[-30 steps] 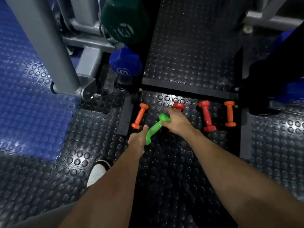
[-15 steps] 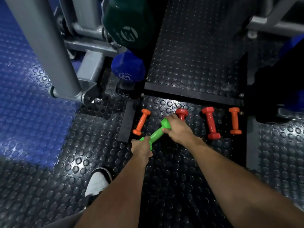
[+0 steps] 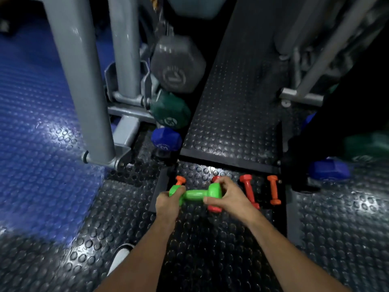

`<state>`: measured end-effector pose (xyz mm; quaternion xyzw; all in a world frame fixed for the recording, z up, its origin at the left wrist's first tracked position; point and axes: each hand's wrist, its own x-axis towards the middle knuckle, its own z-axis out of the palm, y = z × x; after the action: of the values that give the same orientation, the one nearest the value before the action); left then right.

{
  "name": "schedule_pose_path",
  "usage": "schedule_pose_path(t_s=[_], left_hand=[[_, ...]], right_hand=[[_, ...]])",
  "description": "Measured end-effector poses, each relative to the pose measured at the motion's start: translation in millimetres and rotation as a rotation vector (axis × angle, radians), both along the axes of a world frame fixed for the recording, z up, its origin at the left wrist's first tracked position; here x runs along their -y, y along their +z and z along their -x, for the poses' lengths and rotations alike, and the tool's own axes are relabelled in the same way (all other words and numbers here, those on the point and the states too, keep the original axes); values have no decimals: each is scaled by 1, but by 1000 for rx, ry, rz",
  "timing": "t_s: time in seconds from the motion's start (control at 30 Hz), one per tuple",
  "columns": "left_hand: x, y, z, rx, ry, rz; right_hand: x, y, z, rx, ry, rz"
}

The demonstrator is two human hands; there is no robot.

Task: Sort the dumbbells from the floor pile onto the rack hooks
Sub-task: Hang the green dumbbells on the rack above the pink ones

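Nearest to the person, the left hand [image 3: 168, 202] and the right hand [image 3: 228, 198] each held a closed grip on one end of the green dumbbell [image 3: 194, 193], which was level and seemed lifted just above the floor [image 3: 210, 249]. Behind it, four small dumbbells were not yet sorted: an orange one [image 3: 180, 180] partly hidden, a red one [image 3: 215, 208] under the right hand, another red one [image 3: 249, 191] and another orange one [image 3: 274, 191]. Farther back, the rack [image 3: 126, 102] already carried a blue dumbbell [image 3: 166, 140], a dark green dumbbell [image 3: 171, 111] and a grey dumbbell [image 3: 179, 64], so I judged the sorting was only partly done.
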<state>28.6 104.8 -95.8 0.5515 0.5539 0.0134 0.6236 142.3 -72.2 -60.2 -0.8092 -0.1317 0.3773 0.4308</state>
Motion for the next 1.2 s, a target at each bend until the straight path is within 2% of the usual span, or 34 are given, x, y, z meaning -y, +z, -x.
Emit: schedule_pose_path(t_s=[0.23,0.37,0.6,0.77,0.93,1.03,1.2], left_hand=[[-22,103,-6,270,72,-33],[-36,196,-4,397,79,9],[-65,321,12,576,-209,169],[-76,408,17,820,-418,254],[-78,490,18,944,-645,221],[-74,531,13,1001,-687,195],[-67,569,2,1116,-603,144]], right_hand=[[-2,130,7,7,132,-226],[-12,208,8,106,138,-324],[-21,319,-1,172,5,-561],[-41,406,-16,353,-58,-625],[-54,482,-26,510,-136,-701],[-60,523,-32,573,-121,-756],[-71,575,-39,709,-163,-724]])
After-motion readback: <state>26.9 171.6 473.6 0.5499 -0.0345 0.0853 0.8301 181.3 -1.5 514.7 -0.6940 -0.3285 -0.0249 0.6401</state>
